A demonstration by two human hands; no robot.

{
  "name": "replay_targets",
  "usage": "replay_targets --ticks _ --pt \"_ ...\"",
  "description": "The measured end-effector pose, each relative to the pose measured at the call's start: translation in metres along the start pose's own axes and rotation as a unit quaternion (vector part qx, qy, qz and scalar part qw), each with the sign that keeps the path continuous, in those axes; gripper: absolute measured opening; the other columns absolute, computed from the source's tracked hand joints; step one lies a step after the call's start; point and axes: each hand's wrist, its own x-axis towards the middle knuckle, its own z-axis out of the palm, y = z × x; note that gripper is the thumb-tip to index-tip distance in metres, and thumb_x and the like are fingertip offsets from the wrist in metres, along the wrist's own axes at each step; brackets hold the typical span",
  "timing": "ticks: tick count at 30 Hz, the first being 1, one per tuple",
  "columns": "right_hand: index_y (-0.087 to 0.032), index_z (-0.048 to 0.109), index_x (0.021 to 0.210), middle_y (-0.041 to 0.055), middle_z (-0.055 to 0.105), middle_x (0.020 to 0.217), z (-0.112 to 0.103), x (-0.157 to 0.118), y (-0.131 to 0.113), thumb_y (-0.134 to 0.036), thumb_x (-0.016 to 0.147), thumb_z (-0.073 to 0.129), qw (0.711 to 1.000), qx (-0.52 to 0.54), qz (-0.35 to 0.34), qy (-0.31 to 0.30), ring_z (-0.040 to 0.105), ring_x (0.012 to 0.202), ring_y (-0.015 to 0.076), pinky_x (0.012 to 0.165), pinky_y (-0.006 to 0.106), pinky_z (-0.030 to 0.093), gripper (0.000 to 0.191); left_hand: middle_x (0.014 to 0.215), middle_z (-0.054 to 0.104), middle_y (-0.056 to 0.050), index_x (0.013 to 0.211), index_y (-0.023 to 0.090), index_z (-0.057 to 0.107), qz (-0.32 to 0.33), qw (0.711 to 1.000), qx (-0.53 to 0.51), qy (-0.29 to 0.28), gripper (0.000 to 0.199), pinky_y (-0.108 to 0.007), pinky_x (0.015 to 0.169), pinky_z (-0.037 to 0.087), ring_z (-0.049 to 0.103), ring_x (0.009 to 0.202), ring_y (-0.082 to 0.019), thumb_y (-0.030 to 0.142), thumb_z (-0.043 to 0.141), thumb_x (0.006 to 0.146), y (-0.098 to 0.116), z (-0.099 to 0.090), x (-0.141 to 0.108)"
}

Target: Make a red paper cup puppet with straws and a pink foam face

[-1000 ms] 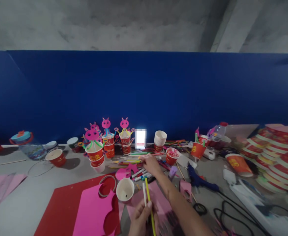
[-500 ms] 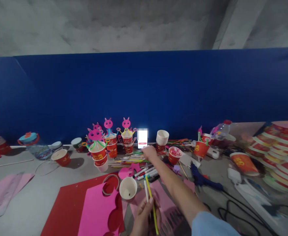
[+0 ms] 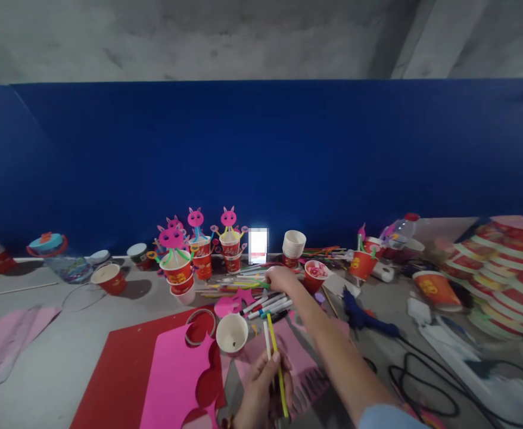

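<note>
My left hand (image 3: 264, 387), low in the middle, is closed around a thin yellow stick (image 3: 279, 372) and a thin white stick (image 3: 267, 339), both pointing up and away. My right hand (image 3: 282, 281) reaches forward over a pile of thin coloured sticks (image 3: 230, 287); its fingertips are bent down and largely hidden. Several markers (image 3: 268, 305) lie just in front of it. To the left of my left hand stands a paper cup (image 3: 232, 335) with something small and dark inside. Pink paper (image 3: 304, 351) lies beneath my left hand.
Pink-headed figures (image 3: 229, 217) stand in red cups at the back, beside a lit screen (image 3: 258, 245). Red card (image 3: 96, 369) and cut pink sheet (image 3: 165, 381) lie left. A blue glue gun (image 3: 369, 319) and its black cable are right, near stacked cups (image 3: 511, 274).
My right hand has moved slightly right and down, away from the screen and over the sticks. My left hand still holds the yellow and white sticks. The view has tilted slightly.
</note>
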Motion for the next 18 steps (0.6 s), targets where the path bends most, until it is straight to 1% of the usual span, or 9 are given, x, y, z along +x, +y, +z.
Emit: replay_targets --ticks 4,10,12,18 --pt "-0.020 0.061 0.123 0.0088 0.062 0.126 0.002 -0.001 -0.001 -0.031 0.098 0.062 0.999 0.039 -0.002 0.009 0.065 0.106 0.0230 0.088 0.042 0.057 0.028 0.041 0.056 0.005 0.078 0.016 0.057 0.015 1.000 -0.005 0.023 0.047 -0.015 0.028 0.016 0.039 0.025 -0.005 0.061 0.073 0.076 0.001 0.000 0.001" --pt "-0.018 0.062 0.123 0.0086 0.063 0.126 -0.014 0.000 0.018 -0.032 0.098 0.062 0.991 0.123 -0.031 0.039 0.065 0.105 0.0237 0.088 0.043 0.057 0.029 0.038 0.053 0.006 0.077 0.016 0.057 0.006 1.000 0.001 0.019 0.049 -0.015 0.027 0.013 0.034 0.024 -0.004 0.062 0.073 0.075 0.001 0.001 0.000" --pt "-0.017 0.062 0.122 0.0085 0.063 0.125 -0.017 0.001 0.020 -0.033 0.097 0.062 0.986 0.154 -0.043 0.044 0.065 0.105 0.0239 0.088 0.043 0.057 0.029 0.038 0.052 0.006 0.077 0.016 0.058 0.001 1.000 0.004 0.020 0.049 -0.015 0.028 0.012 0.034 0.025 -0.004 0.062 0.073 0.075 0.003 0.003 -0.002" --pt "-0.015 0.062 0.122 0.0079 0.065 0.121 -0.014 0.009 0.011 -0.033 0.097 0.062 0.966 0.241 -0.090 0.039 0.067 0.101 0.0234 0.085 0.042 0.058 0.030 0.037 0.051 0.006 0.077 0.016 0.058 -0.008 1.000 0.009 0.013 0.050 -0.016 0.029 0.008 0.030 0.025 -0.003 0.064 0.073 0.074 0.006 0.005 -0.004"
